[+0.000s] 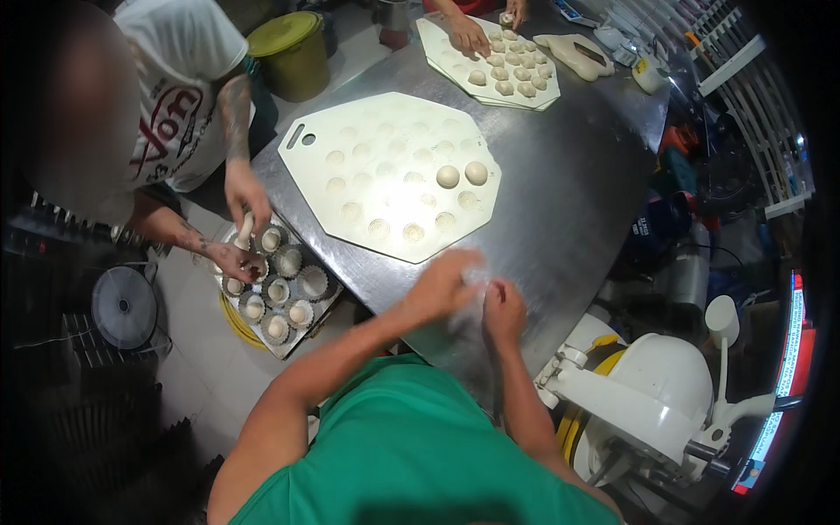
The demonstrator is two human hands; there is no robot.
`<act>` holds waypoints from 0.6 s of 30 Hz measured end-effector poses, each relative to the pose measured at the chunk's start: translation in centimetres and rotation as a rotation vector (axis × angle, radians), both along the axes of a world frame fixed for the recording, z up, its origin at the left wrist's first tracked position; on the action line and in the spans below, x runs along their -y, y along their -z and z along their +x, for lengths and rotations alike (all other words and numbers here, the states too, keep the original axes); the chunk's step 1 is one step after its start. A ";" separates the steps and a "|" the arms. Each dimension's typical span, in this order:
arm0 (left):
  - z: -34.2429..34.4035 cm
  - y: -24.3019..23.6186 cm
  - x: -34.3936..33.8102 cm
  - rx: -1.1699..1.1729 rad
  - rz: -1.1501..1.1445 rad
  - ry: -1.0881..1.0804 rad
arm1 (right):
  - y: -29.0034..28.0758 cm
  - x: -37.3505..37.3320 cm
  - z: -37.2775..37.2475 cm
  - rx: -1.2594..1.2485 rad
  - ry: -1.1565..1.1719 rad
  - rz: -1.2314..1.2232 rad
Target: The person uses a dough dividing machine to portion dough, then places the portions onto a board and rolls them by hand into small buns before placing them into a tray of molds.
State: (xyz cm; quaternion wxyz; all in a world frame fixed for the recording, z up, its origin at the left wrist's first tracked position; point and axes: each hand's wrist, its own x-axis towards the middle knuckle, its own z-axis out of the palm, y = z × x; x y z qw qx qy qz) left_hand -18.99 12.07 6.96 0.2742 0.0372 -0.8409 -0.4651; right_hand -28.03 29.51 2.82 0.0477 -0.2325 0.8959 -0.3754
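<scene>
Round cream dough balls (448,177) sit on a white many-sided plastic board (398,188), its circular marks (379,228) probably aiding spacing; whether blurred left hand (451,280) or curled right hand (505,308) grips anything cannot be told.

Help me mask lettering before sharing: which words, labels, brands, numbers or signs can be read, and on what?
White short-sleeved shirt: large dark-red lettering, readable, withheld; smaller print blurred.
Red, white and blue screen strip: lettering, withheld.
White round jar with yellow label: too small.
</scene>
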 end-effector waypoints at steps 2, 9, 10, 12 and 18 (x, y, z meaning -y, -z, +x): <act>-3.7 3.3 5.6 0.095 -0.123 -0.265 | -1.3 3.7 -3.0 0.098 0.017 -0.155; -13.4 2.2 15.4 0.732 0.071 -0.452 | -0.9 16.7 -16.2 -0.007 -0.052 -0.088; -13.1 1.9 15.5 0.846 0.122 -0.420 | -0.4 17.7 -16.8 -0.004 -0.081 0.020; -13.6 1.4 15.8 0.814 0.116 -0.396 | 0.3 18.9 -18.5 -0.007 -0.142 0.235; -12.6 5.5 12.9 0.463 0.042 -0.595 | 0.3 19.6 -17.4 0.245 -0.096 -0.032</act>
